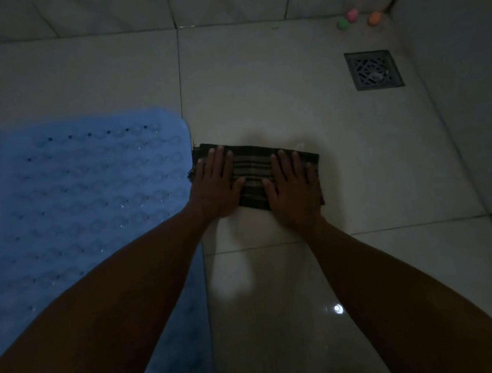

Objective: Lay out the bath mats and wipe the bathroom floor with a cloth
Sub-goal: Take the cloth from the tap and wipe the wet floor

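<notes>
Both hands lie flat on a dark striped cloth that is folded into a long strip on the tiled floor. The left hand presses on the left end of the cloth with its fingers spread and straight, not closed around anything. The right hand presses on the right end in the same way — palm down, fingers open. Neither hand grips the cloth; they only push it against the floor.

The left end of the cloth touches, or almost touches, the right edge of a blue bath mat, which lies flat on the left part of the floor. The mat has rows of small holes.

Near the far right corner of the floor there is a square metal drain. Three small coloured balls — pink, green and orange — rest in that corner, against the wall.
</notes>
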